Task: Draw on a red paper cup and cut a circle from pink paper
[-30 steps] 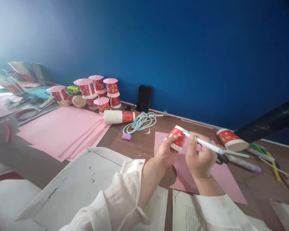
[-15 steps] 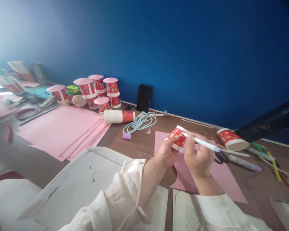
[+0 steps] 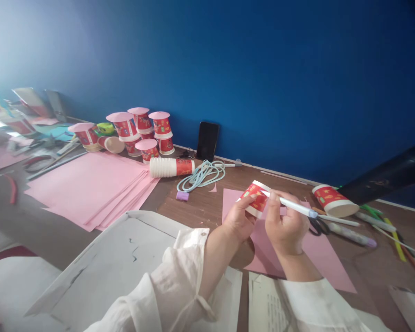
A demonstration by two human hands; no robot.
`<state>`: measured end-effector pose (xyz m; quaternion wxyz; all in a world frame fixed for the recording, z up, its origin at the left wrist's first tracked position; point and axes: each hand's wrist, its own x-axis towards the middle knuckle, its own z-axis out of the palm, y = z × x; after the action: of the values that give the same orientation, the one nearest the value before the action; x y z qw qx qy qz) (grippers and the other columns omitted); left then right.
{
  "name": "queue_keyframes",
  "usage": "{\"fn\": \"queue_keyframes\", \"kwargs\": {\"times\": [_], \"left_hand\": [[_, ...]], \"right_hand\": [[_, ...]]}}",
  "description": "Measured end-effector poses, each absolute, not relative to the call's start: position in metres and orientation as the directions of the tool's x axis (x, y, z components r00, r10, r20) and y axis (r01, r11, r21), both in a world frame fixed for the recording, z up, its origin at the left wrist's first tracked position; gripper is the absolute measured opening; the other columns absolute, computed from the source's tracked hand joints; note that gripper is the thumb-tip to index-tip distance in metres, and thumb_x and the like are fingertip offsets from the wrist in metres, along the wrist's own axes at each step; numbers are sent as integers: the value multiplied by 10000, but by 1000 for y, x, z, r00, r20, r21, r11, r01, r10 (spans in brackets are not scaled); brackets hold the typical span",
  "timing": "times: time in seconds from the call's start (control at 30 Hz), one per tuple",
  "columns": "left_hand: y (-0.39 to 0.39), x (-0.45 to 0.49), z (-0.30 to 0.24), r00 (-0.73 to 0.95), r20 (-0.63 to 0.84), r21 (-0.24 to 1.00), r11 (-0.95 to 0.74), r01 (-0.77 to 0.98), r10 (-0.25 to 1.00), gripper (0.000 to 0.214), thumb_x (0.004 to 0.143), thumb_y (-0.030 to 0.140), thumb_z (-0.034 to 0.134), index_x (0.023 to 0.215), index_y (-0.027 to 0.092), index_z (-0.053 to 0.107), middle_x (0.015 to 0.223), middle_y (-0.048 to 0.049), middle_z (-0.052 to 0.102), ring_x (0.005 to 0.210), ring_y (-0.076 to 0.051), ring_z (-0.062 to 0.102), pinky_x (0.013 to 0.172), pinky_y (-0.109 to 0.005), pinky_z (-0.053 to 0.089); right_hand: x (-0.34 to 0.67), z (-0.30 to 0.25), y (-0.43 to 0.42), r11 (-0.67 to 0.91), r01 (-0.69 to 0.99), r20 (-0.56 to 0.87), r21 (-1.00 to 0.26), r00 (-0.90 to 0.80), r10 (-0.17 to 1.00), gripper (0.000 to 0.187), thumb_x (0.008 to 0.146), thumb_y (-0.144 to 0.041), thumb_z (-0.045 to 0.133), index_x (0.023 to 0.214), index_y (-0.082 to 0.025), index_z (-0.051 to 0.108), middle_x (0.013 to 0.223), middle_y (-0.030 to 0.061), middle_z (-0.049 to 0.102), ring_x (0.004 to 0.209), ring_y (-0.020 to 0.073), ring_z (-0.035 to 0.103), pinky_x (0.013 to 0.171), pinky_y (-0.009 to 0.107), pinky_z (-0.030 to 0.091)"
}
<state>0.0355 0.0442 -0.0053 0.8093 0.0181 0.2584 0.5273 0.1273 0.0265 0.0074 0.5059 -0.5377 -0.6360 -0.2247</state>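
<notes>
while the left hand (image 3: 240, 223) clamps its fingers on a red cup (image 3: 258, 195) over a pink sheet (image 3: 320, 256), the right hand (image 3: 286, 226) points a pinched white pen (image 3: 293, 205) at it; several pink-topped cups (image 3: 124, 127) look complete, the held one, untopped, unfinished.

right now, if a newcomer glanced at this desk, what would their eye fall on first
Probably the red cup in the left hand, with the right hand pointing a white pen at it. Next, perhaps, the group of pink-topped cups toward the back left, before the big blue wall.
</notes>
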Motion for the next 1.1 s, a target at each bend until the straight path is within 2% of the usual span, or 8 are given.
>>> {"fn": "queue_keyframes", "kwargs": {"times": [0.9,1.1], "left_hand": [[46,35,-5,304,-408,284,436,-854,861,145,716,150,704,855,118,681,861,-75,718,777,-150,666,851,-255,498],[45,34,-3,312,-409,270,440,-856,858,136,723,148,698,853,110,682,856,-78,717,769,-145,664,811,-242,505]], "right_hand": [[131,5,27,278,920,870,-275,115,480,127,890,-244,566,911,-156,656,843,92,720,782,200,670,753,315,494],[131,4,27,266,922,864,-281,123,487,145,892,-255,561,911,-155,666,844,96,722,780,206,670,743,322,493]]}}
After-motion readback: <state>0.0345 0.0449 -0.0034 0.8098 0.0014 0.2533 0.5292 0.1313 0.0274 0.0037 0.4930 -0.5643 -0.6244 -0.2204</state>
